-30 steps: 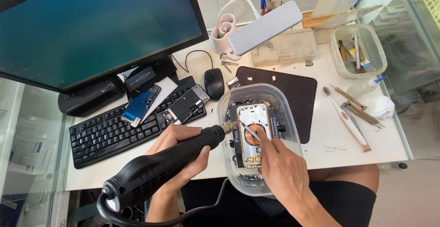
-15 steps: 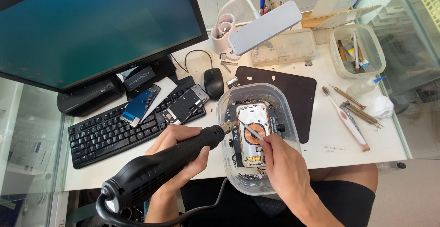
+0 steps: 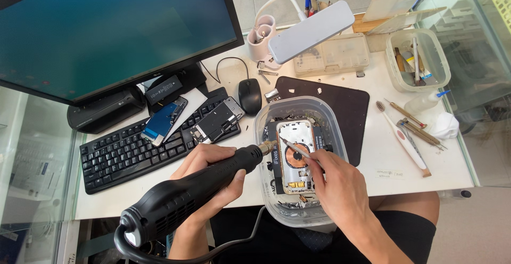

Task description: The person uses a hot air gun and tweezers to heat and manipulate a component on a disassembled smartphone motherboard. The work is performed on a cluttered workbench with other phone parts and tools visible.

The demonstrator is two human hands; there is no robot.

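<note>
In the head view, the left hand (image 3: 213, 176) gripped a black hot-air gun (image 3: 197, 189) at lower centre of the frame, fingers clenched round its barrel, nozzle aimed at an opened phone (image 3: 295, 155). The phone lay in a clear plastic tub (image 3: 324, 109) at centre. The right hand (image 3: 340, 187), lower right of centre, pinched thin metal tweezers (image 3: 295, 149), their tip over the phone's back. A black keyboard (image 3: 122, 155) sat to the left, a mouse (image 3: 249, 95) above.
</note>
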